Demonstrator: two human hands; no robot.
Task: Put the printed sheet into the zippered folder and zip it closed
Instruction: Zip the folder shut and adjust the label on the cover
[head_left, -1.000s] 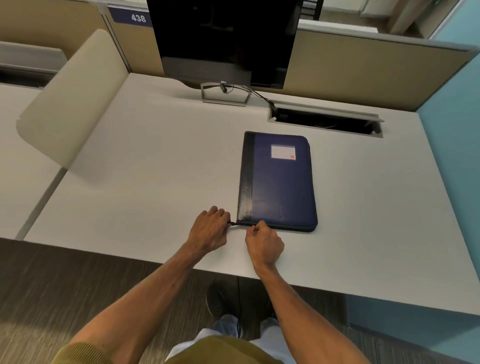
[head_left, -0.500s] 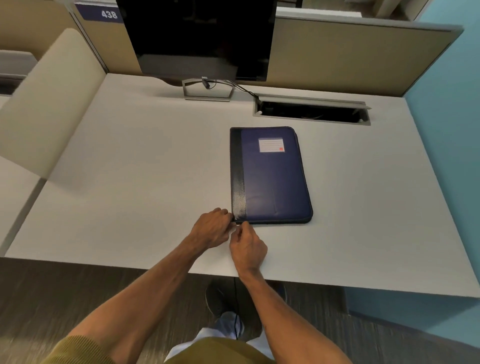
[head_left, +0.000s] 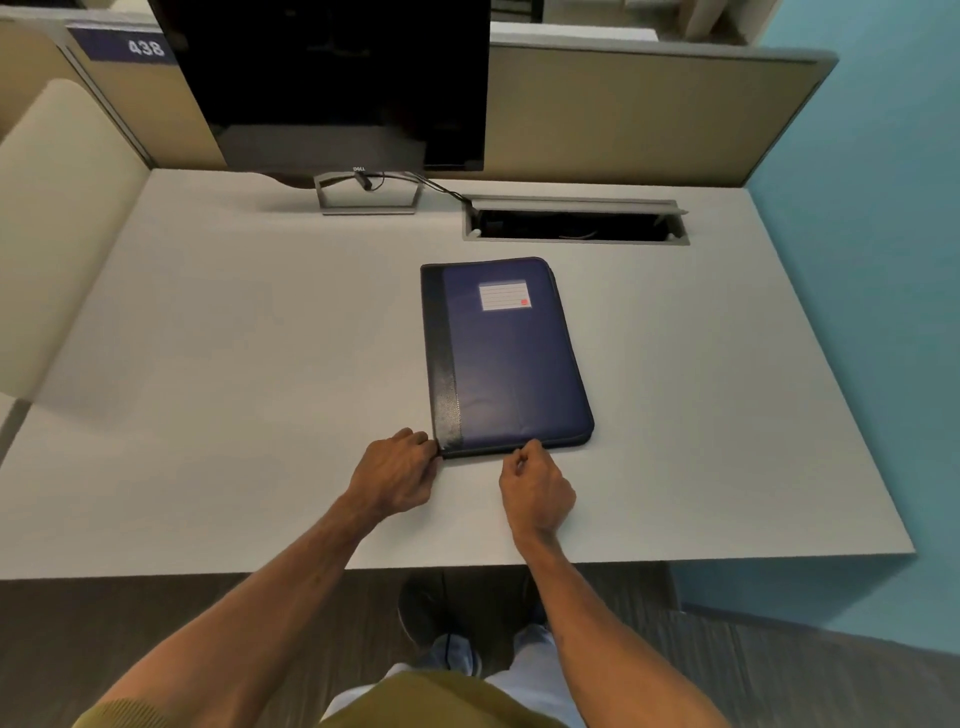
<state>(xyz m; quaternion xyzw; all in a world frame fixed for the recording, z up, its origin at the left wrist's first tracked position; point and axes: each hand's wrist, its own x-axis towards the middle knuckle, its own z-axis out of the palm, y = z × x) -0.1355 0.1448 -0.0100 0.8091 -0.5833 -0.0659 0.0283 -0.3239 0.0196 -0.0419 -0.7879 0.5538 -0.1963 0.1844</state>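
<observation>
A dark blue zippered folder (head_left: 511, 364) with a black spine strip and a white label lies flat and closed on the grey desk (head_left: 234, 364). My left hand (head_left: 397, 470) presses against the folder's near left corner, fingers curled at the spine end. My right hand (head_left: 537, 486) pinches the zipper pull at the middle of the folder's near edge. No printed sheet is visible anywhere.
A black monitor (head_left: 337, 83) on a metal stand (head_left: 366, 195) sits at the desk's back. An open cable tray (head_left: 574, 223) is cut into the desk behind the folder. Beige partitions (head_left: 623, 114) bound the back and left; a teal wall (head_left: 883, 260) is on the right.
My right hand has slid to the right along the folder's near edge, from the left corner to about its middle, pinching the zipper pull. My left hand stays at the corner.
</observation>
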